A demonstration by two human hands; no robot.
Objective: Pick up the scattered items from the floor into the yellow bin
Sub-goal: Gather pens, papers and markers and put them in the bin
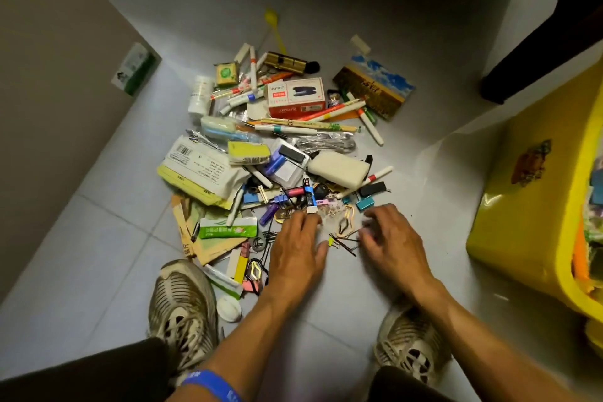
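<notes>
Head view: left hand [295, 246] lies flat on the floor, fingers spread over small clips. Right hand [393, 238] beside it has loosely curled, blurred fingers over bobby pins [344, 243] lying between both hands; whether it grips anything I cannot tell. Scattered items [284, 140] pile beyond the fingertips. Yellow bin [525, 206] stands right of the right hand.

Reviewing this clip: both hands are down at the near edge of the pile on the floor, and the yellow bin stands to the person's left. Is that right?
Not quite. The head view shows the yellow bin on the person's right, not left. The rest holds: the left hand and right hand are both down at the near edge of the pile on the floor.
</notes>
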